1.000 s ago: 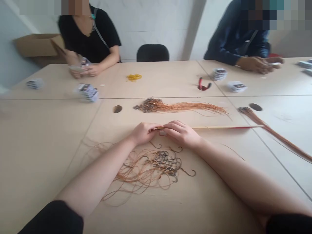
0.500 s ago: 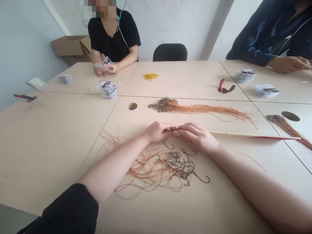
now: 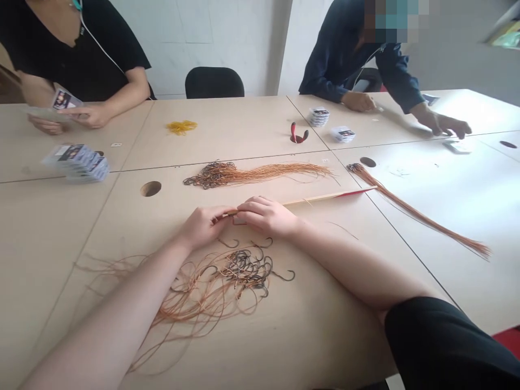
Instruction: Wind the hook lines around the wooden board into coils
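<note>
My left hand is closed, its fingers pinching something small and dark at the left end of a long thin wooden strip. Right beside it, my right hand lies with bent fingers over the strip. What the left fingers grip is too small to name. A small red-outlined piece shows just below the fingertips. Nearer to me lies a loose pile of dark fish hooks with tangled orange lines. Beyond my hands is a bundle of hooks with orange lines.
Another hook bundle lies at the right. Red-handled pliers stand in a table hole. Yellow strands and stacked plastic packs are farther back. Two people sit across the table, one holding a pack.
The view has swung to the right. The person at the far right now reaches an arm toward a pack on the table. My hands keep nearly the same pose at the strip.
</note>
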Tool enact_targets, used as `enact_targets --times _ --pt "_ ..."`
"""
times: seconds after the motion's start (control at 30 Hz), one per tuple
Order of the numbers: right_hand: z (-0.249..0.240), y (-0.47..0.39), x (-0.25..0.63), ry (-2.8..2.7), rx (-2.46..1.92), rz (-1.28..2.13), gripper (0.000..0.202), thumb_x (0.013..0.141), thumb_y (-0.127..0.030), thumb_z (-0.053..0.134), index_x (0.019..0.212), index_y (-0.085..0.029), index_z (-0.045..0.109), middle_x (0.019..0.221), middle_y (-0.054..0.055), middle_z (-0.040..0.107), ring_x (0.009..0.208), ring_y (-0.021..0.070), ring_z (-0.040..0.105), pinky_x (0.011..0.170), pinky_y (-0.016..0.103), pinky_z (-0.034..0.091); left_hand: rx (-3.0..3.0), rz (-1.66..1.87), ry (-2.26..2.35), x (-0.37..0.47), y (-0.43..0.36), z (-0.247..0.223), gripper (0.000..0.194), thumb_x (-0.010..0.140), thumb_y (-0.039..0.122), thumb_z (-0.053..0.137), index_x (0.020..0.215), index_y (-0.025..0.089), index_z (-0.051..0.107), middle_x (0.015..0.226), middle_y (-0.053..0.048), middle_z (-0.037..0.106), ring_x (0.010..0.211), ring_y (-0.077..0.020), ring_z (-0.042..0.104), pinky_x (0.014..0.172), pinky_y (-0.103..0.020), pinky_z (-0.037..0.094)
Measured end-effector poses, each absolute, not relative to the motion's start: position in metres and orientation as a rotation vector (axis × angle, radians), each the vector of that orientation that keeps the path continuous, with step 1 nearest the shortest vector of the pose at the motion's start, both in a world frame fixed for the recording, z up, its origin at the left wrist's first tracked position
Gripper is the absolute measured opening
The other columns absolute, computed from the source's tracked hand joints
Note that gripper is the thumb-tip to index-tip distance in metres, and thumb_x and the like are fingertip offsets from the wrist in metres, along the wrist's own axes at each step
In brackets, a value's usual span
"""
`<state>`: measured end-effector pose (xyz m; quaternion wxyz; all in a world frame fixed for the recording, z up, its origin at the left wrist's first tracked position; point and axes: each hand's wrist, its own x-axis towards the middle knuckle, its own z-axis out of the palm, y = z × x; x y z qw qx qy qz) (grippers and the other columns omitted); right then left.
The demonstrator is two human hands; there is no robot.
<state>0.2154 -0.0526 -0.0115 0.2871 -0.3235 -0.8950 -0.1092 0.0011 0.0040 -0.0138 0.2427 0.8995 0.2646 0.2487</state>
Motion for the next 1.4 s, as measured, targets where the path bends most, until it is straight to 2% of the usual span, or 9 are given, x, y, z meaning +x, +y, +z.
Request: enact_targets --times 0.23,0.4,0.47,0.57,0.7,1.0,1.4 --pt "-0.008 -0.055 0.214 -2.352 -0.842 -0.315 0.018 0.092 -0.02 0.042 0.091 -0.017 0.06 0.099 0.005 0.063 0.09 0.0145 0.053 0.081 0.027 0.044 2.407 0.63 0.767 0.003 0.0 -0.009 0.029 0.083 0.028 0.048 0.106 0.02 0.065 0.099 -0.003 0.069 0.079 -0.0139 0.063 0.071 -0.022 0.049" --pt "-0.009 -0.051 0.217 -2.34 -0.957 -0.322 0.02 0.091 -0.026 0.043 0.091 -0.017 0.061 0.091 0.006 0.064 0.08 0.0145 0.055 0.076 0.028 0.044 2.311 0.569 0.844 0.004 0.0 -0.008 0.03 0.082 0.03 0.051 0.107 0.019 0.065 0.083 -0.002 0.07 0.06 -0.0105 0.057 0.056 -0.021 0.044" --pt "-0.008 -0.049 0.219 -2.366 -1.002 -0.289 0.019 0.091 -0.025 0.043 0.094 -0.018 0.061 0.092 0.006 0.064 0.078 0.0138 0.056 0.075 0.027 0.043 2.214 0.524 0.888 0.004 0.002 -0.01 0.032 0.081 0.034 0.053 0.106 0.017 0.065 0.079 -0.002 0.069 0.059 -0.0115 0.057 0.054 -0.021 0.044" --pt "-0.005 -0.046 0.221 -2.418 -1.05 -0.214 0.019 0.09 -0.021 0.043 0.097 -0.018 0.06 0.095 0.005 0.063 0.081 0.0135 0.056 0.074 0.026 0.042 2.019 0.471 0.851 0.006 0.006 -0.011 0.038 0.078 0.037 0.058 0.109 0.015 0.063 0.092 -0.005 0.069 0.077 -0.0177 0.063 0.065 -0.024 0.05" --pt "-0.001 -0.05 0.223 -2.41 -1.127 -0.13 0.02 0.089 -0.017 0.042 0.097 -0.019 0.06 0.096 0.005 0.063 0.083 0.0136 0.055 0.073 0.025 0.041 1.848 0.431 0.794 0.011 0.007 -0.009 0.044 0.076 0.038 0.061 0.114 0.015 0.06 0.104 -0.008 0.067 0.095 -0.0219 0.063 0.082 -0.029 0.05" --pt "-0.014 -0.059 0.23 -2.309 -1.173 -0.17 0.019 0.09 -0.019 0.044 0.101 -0.019 0.06 0.103 0.004 0.064 0.09 0.0144 0.056 0.076 0.028 0.037 1.721 0.401 0.833 0.023 0.004 -0.011 0.043 0.074 0.039 0.064 0.11 0.016 0.062 0.108 -0.008 0.066 0.1 -0.0243 0.062 0.089 -0.036 0.05" --pt "-0.017 -0.058 0.23 -2.252 -1.183 -0.161 0.019 0.088 -0.017 0.046 0.099 -0.019 0.061 0.103 0.004 0.065 0.087 0.0152 0.056 0.076 0.028 0.037 1.596 0.427 0.81 0.026 0.007 -0.011 0.04 0.072 0.035 0.068 0.106 0.014 0.063 0.109 -0.009 0.066 0.099 -0.0246 0.062 0.093 -0.038 0.049"
